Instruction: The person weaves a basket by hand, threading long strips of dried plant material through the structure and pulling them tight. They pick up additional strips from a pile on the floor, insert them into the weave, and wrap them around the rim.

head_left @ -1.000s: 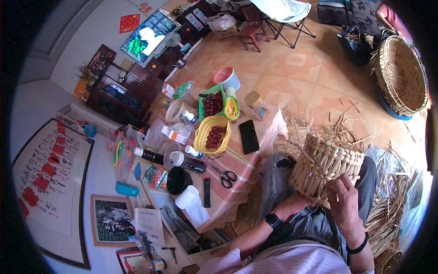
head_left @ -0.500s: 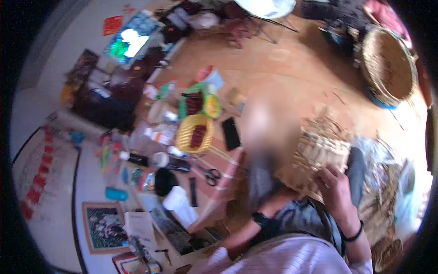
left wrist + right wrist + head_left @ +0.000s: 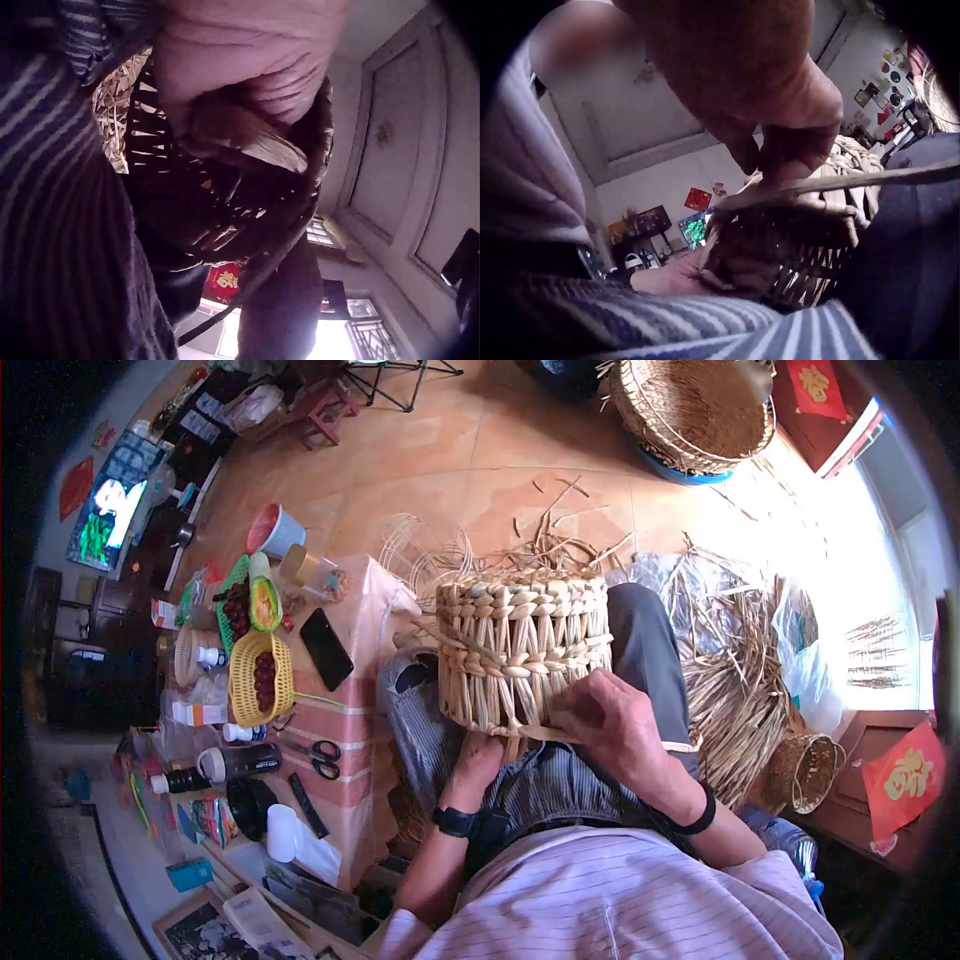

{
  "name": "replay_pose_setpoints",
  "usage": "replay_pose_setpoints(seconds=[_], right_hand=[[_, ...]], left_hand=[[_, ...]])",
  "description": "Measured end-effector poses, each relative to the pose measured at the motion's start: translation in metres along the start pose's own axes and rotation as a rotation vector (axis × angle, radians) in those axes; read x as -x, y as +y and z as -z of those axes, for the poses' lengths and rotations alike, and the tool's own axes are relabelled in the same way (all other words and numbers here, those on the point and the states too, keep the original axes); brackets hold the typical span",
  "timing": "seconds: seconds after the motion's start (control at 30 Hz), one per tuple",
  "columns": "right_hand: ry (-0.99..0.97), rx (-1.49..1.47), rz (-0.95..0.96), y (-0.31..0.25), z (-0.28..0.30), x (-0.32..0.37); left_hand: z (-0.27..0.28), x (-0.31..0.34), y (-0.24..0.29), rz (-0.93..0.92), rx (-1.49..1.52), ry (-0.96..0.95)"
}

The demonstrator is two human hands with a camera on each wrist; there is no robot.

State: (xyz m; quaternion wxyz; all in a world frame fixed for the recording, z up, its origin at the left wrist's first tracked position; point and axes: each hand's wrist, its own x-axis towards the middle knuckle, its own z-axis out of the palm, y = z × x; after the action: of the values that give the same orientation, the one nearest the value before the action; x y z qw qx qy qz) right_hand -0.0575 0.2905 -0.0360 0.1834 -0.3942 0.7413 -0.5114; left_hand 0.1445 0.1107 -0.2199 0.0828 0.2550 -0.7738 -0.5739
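Note:
A woven straw basket [image 3: 525, 650] with braided bands rests in the person's lap, its open rim turned toward the body. The left hand [image 3: 476, 768] grips the rim from below; in the left wrist view its fingers [image 3: 225, 124] curl at the basket's inside. At the rim's right side, the right hand [image 3: 625, 735] pinches a flat straw strand [image 3: 900, 177]. That strand stretches along the rim and out past the hand in the right wrist view. Most of the left hand's fingers are hidden by the basket in the head view.
On the left, a table [image 3: 352, 760] bears scissors [image 3: 322, 758], a phone [image 3: 326, 648], a yellow basket [image 3: 240, 682] of red fruit and several bottles. Loose straw [image 3: 735, 680] lies at the right, near a small basket [image 3: 806, 772]. A large round basket [image 3: 690, 410] stands farther off.
The head view has swung right, so the table moves left and the straw pile comes nearer the middle. Both hands stay at the basket's rim.

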Motion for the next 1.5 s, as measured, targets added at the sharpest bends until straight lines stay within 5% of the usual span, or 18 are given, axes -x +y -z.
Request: replay_pose_setpoints(seconds=[0.1, 0.27, 0.53, 0.57, 0.6, 0.7, 0.77, 0.9, 1.27, 1.4, 1.5], right_hand=[[-0.013, 0.089, 0.034, 0.004, -0.009, -0.005], [-0.04, -0.131, -0.05, 0.005, -0.009, -0.007], [-0.011, -0.117, -0.072, -0.001, -0.016, -0.001], [0.048, -0.417, -0.164, -0.01, -0.024, -0.002], [0.02, -0.16, -0.05, -0.001, -0.023, -0.001], [-0.049, -0.256, -0.115, -0.007, -0.012, -0.004], [-0.034, -0.044, 0.062, -0.009, -0.01, -0.003], [0.03, 0.14, 0.147, -0.014, -0.016, 0.004], [0.047, 0.375, 0.254, -0.007, -0.019, 0.006], [-0.013, 0.435, 0.236, 0.002, -0.017, 0.007], [0.027, 0.327, 0.232, -0.014, -0.01, 0.007]], left_hand=[[0.002, 0.005, 0.003, 0.195, 0.251, -0.065], [0.006, 0.008, 0.013, -0.192, -0.239, -0.149], [-0.004, 0.0, 0.053, -0.195, -0.298, -0.009], [-0.006, 0.0, 0.05, -0.196, -0.253, -0.032], [-0.009, 0.001, 0.045, -0.191, -0.198, -0.06], [-0.011, -0.003, 0.033, -0.093, 0.157, -0.141], [-0.008, -0.001, 0.027, 0.239, 0.707, -0.245], [0.0, 0.015, 0.084, 0.204, 0.229, -0.194], [-0.012, -0.005, 0.009, -0.245, -0.231, -0.216], [-0.013, -0.006, -0.001, -0.466, -0.557, -0.083], [-0.016, -0.007, -0.013, -0.397, -0.674, -0.104]])
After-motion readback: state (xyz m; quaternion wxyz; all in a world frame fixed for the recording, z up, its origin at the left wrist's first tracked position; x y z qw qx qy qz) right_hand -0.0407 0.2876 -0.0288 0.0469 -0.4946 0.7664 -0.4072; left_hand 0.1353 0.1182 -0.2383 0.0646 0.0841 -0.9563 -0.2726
